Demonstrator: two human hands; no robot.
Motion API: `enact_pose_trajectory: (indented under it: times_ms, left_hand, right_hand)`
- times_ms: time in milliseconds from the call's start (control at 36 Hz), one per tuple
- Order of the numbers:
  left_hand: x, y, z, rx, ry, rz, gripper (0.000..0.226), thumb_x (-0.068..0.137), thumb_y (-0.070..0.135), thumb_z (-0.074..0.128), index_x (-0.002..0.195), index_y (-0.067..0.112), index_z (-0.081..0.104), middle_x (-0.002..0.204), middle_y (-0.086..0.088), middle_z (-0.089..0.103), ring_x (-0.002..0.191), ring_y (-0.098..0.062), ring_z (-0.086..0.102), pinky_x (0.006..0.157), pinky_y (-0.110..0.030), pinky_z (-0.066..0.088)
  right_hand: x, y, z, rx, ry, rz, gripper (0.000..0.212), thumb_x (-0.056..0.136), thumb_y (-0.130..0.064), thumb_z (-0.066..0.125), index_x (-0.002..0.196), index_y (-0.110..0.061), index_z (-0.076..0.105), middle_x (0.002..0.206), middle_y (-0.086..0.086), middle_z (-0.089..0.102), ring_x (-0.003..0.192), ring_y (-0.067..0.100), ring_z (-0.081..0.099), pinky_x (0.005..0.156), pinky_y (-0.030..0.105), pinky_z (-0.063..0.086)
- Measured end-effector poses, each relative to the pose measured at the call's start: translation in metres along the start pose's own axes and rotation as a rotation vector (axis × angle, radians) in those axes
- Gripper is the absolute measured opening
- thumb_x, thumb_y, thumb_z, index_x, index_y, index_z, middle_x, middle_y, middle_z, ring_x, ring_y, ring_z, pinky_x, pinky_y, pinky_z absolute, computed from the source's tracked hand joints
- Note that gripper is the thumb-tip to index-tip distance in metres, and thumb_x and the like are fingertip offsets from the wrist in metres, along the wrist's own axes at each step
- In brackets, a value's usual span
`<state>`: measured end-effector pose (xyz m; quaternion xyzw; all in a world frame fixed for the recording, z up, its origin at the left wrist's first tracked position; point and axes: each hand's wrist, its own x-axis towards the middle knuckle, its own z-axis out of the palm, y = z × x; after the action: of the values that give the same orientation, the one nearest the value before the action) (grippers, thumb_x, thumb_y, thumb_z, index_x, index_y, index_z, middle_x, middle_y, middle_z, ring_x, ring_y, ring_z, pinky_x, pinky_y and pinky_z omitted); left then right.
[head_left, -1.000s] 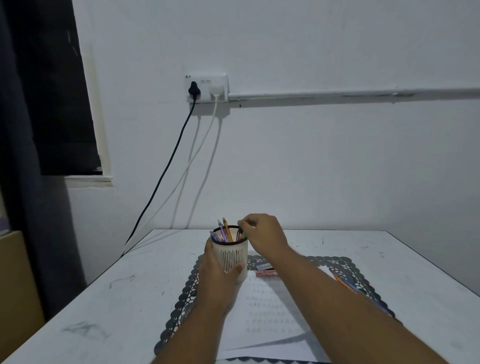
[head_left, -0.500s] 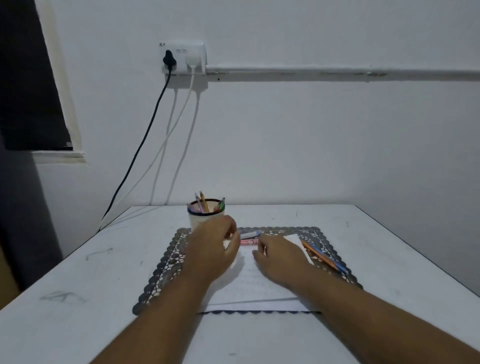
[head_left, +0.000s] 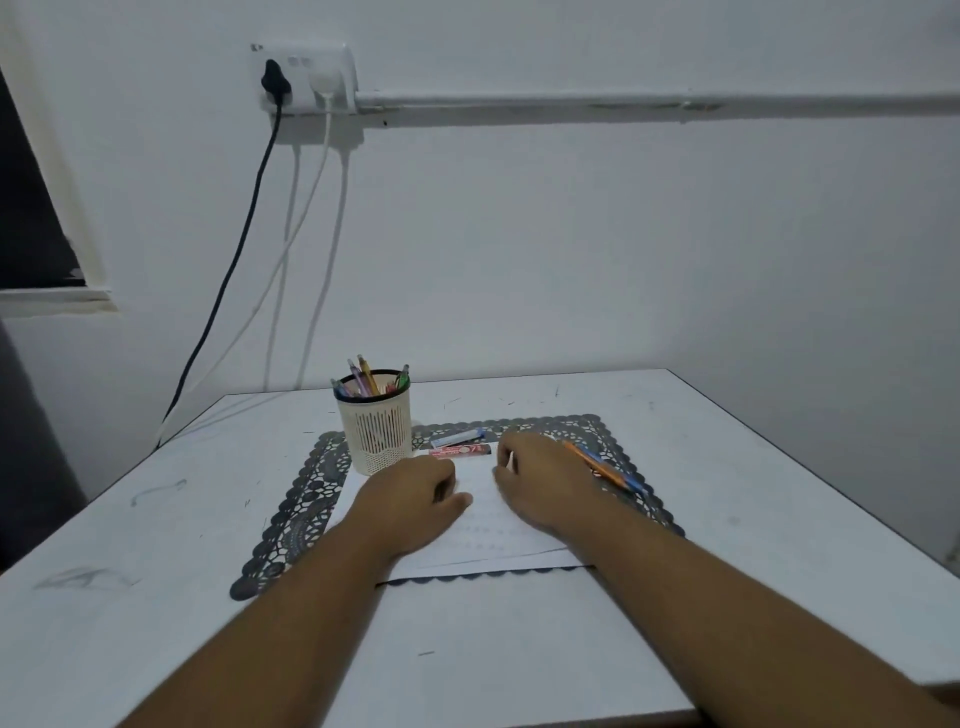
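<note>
Obs., person's body: only the two arms show, from roughly the elbow down to the fingertips.

Bare left forearm (head_left: 291, 623): uncovered along its whole visible length. Smooth outline, broad at the lower frame edge, tapering to the wrist.

Bare right forearm (head_left: 727, 613): likewise uncovered, with the same taper.

Bare left hand (head_left: 410, 499): seen from the back, with a rounded knuckle ridge. The thumb (head_left: 464, 500) ends in a pale tip.

Bare right hand (head_left: 545, 483): also seen from the back. Its fingers (head_left: 506, 462) show pale patches at the tips.

Both wrists are uncovered like the rest. Light is dim, so finer surface detail cannot be resolved.
</note>
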<state>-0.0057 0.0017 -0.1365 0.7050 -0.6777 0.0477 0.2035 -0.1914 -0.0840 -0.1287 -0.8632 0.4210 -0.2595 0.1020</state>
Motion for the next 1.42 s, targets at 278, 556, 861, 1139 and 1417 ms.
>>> enact_pose_trajectory:
  times_ms: [278, 556, 861, 1139, 1417]
  left_hand:
    - [-0.004, 0.003, -0.003, -0.020, -0.012, 0.038, 0.033, 0.087, 0.066, 0.061, 0.096, 0.036, 0.052, 0.087, 0.015, 0.055, 0.081, -0.004, 0.051, 0.066, -0.027, 0.043]
    - [-0.004, 0.004, -0.003, -0.061, -0.100, 0.151, 0.049, 0.085, 0.074, 0.059, 0.124, 0.045, 0.053, 0.115, 0.025, 0.049, 0.107, 0.001, 0.047, 0.087, -0.031, 0.050]
    - [-0.001, -0.002, -0.001, -0.072, -0.114, 0.188, 0.051, 0.084, 0.080, 0.052, 0.124, 0.049, 0.054, 0.114, 0.023, 0.049, 0.106, 0.002, 0.048, 0.085, -0.029, 0.051]
    - [-0.003, -0.002, -0.001, -0.115, -0.106, 0.160, 0.048, 0.084, 0.078, 0.054, 0.123, 0.050, 0.054, 0.111, 0.028, 0.049, 0.102, 0.011, 0.046, 0.084, -0.026, 0.049]
    - [-0.006, 0.003, -0.007, -0.134, 0.018, 0.187, 0.036, 0.092, 0.060, 0.059, 0.125, 0.046, 0.055, 0.115, 0.025, 0.052, 0.107, 0.005, 0.046, 0.088, -0.029, 0.048]
  right_hand:
    - [0.016, 0.063, -0.039, -0.301, -0.023, 0.428, 0.036, 0.099, -0.042, 0.054, 0.130, -0.023, 0.049, 0.128, 0.005, 0.054, 0.121, 0.029, 0.050, 0.097, 0.042, 0.039]
    - [0.016, 0.063, -0.032, -0.141, -0.063, 0.408, 0.033, 0.094, -0.021, 0.054, 0.127, -0.017, 0.051, 0.109, 0.003, 0.064, 0.095, 0.026, 0.060, 0.077, 0.036, 0.044]
    - [0.012, 0.044, -0.019, -0.088, -0.045, 0.221, 0.018, 0.091, -0.009, 0.051, 0.099, -0.023, 0.059, 0.087, -0.007, 0.060, 0.078, 0.015, 0.055, 0.062, 0.030, 0.040]
    - [0.012, 0.045, -0.020, -0.126, -0.057, 0.198, 0.019, 0.090, -0.018, 0.057, 0.106, -0.028, 0.054, 0.096, -0.010, 0.062, 0.083, 0.011, 0.056, 0.067, 0.031, 0.044]
    - [0.005, 0.028, -0.023, -0.067, 0.066, 0.182, 0.027, 0.095, -0.015, 0.055, 0.120, -0.025, 0.059, 0.102, -0.003, 0.062, 0.086, 0.016, 0.055, 0.063, 0.031, 0.036]
